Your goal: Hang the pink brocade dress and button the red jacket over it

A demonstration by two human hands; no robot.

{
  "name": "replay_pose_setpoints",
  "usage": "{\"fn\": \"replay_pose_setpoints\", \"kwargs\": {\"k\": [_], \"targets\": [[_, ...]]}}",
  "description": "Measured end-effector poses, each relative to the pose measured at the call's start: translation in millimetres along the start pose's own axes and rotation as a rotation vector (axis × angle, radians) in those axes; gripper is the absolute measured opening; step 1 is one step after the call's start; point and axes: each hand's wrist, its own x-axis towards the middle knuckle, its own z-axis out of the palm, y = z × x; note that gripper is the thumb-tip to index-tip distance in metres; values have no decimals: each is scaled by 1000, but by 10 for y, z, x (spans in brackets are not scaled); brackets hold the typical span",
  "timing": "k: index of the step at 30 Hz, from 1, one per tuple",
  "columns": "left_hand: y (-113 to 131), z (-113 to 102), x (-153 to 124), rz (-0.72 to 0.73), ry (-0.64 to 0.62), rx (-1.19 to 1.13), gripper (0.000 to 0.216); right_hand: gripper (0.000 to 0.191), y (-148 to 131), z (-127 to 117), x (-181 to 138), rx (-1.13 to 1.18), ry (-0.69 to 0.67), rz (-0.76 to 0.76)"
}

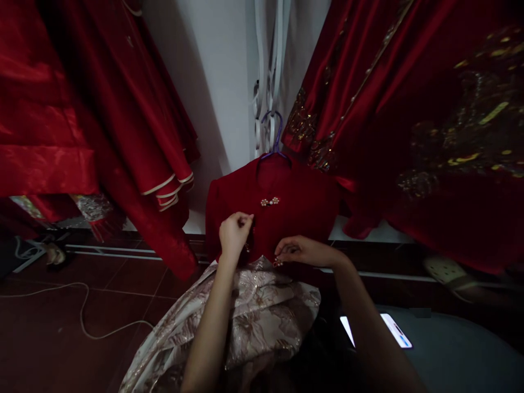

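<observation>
A small dark red jacket (295,210) hangs on a purple hanger (273,143) against the white wall, with a pearl-like clasp (269,201) closed at its chest. My left hand (234,233) is pinched shut on the jacket's front edge just left of centre. My right hand (295,251) is curled at the jacket's lower hem, its fingertips closed on a small beaded clasp (279,262). Below both hands spreads a pale floral brocade skirt (254,319), and my forearms cross over it.
Long red satin garments (135,125) hang at the left, and red gowns with gold embroidery (429,120) at the right. A lit phone (395,330) lies on a grey surface at the lower right. A white cable (82,316) trails over the dark tiled floor.
</observation>
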Motion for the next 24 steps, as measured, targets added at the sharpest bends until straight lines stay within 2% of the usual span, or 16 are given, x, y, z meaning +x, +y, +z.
{"fn": "replay_pose_setpoints", "kwargs": {"k": [2, 4, 10, 13, 15, 19, 21, 24], "targets": [[200, -5, 113, 267, -30, 112, 24, 33, -12, -26, -37, 1, -16, 27], [347, 32, 258, 440, -82, 228, 25, 34, -8, -50, -62, 3, -35, 47], [478, 106, 582, 694, -198, 463, 21, 35, 91, -137, -150, 26, -81, 69], [514, 96, 624, 762, -228, 480, 19, 35, 78, -143, -166, 0, -31, 62], [537, 87, 636, 801, -256, 471, 18, 34, -14, -123, -145, -24, 96, 7], [546, 64, 671, 872, -341, 445, 18, 30, -336, -98, -7, -32, 439, -207], [532, 49, 694, 886, -375, 427, 20, 36, -477, -126, 116, 8, 581, -295], [502, 34, 720, 891, -359, 419, 24, 45, -602, -207, 343, 44, 773, -331]]}}
